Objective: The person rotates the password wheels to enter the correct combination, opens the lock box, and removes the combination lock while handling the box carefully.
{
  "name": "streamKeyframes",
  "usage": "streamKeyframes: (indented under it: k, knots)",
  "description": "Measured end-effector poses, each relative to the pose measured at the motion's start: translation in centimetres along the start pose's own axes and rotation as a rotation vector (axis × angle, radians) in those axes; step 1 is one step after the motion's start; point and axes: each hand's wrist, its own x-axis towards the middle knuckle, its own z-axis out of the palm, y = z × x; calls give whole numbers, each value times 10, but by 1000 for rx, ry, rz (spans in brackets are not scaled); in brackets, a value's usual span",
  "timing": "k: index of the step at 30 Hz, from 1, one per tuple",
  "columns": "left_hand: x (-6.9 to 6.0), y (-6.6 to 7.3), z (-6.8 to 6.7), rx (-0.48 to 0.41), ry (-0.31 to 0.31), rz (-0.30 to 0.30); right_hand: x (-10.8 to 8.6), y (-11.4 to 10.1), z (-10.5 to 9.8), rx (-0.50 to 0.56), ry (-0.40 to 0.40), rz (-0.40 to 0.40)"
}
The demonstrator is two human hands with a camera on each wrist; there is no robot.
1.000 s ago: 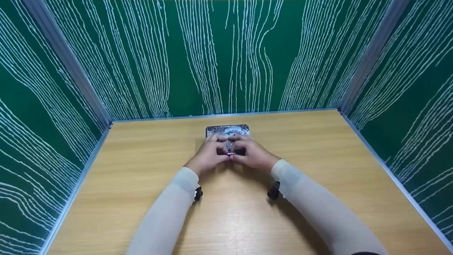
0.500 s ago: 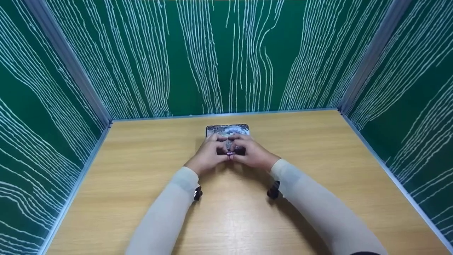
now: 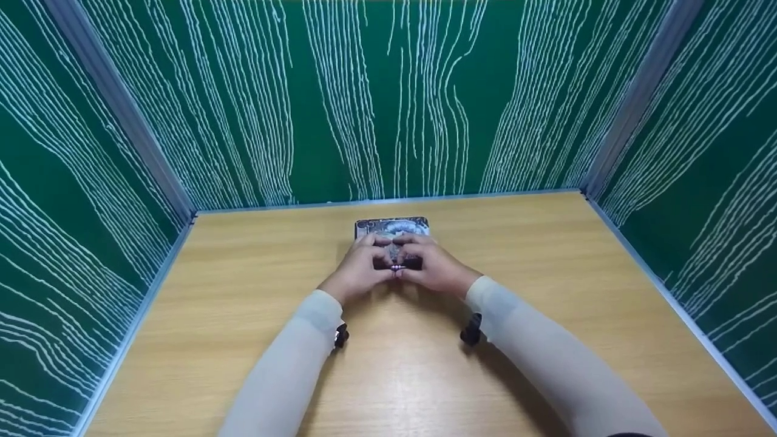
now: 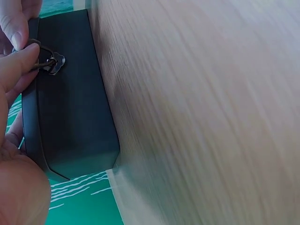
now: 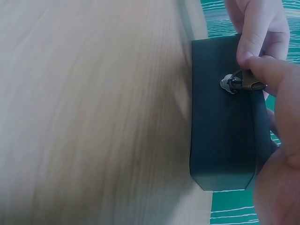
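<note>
Head view: over the last second nothing changed beyond a slight drift of the framing. The left hand (image 3: 359, 270) and right hand (image 3: 439, 270) stayed together, thumbs meeting at the front of the black rectangular box with a grey patterned top (image 3: 397, 227); the box sat toward the far side of the pale wooden table (image 3: 388, 370).

Left wrist view: left thumb and finger pinched the silvery-and-bronze metal clasp (image 4: 57, 63). Lid looked closed.

Right wrist view: right thumb pressed the same clasp, apparently pinching it. Judged: no visible progress there.
</note>
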Motion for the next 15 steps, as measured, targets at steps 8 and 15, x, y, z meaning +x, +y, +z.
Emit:
streamKeyframes:
  k: [8,15]
  knots:
    - [-2,-1,-1,5,14,40,-1,-2,0,12,8,-19]
    - [-1,-2,0,-4,11,34,-1,-1,0,16,9,8]
